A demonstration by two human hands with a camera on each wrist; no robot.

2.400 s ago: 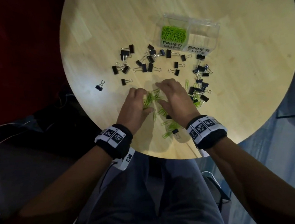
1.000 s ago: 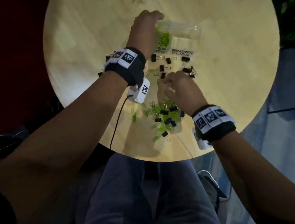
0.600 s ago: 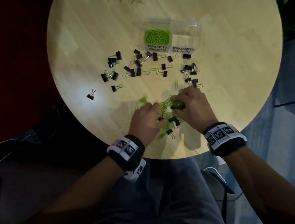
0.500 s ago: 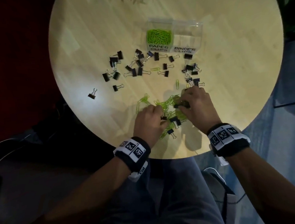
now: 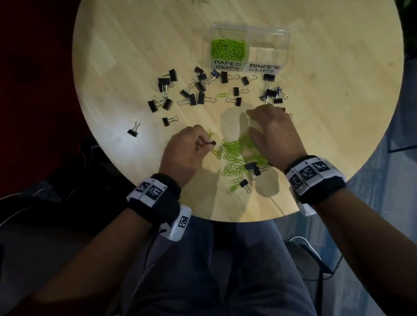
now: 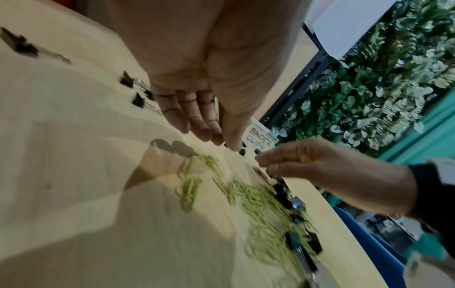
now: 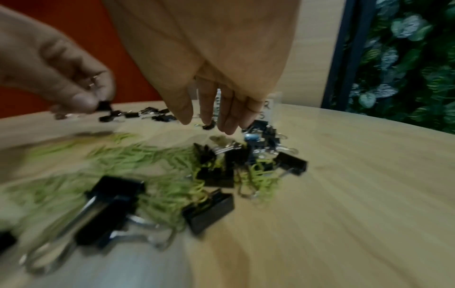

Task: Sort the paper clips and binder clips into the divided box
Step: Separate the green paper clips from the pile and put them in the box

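1. Up close, the small black binder clip with silver wire handles is pinched between the thumb and curled fingers of the left hand, held just above the round pale wooden table.
2. Green wire paper clips lie in a loose tangle between the two hands, with a few black binder clips mixed in at its near edge.
3. Spread and relaxed, the right hand hovers palm down over the tangle, fingers straight and holding nothing.
4. Further out, the clear plastic divided box sits on the table; its compartment labelled PAPER CLIPS holds a green heap, while the BINDER CLIPS compartment looks bare.
5. More scattered black clips with glinting metal loops lie between the box and the hands.
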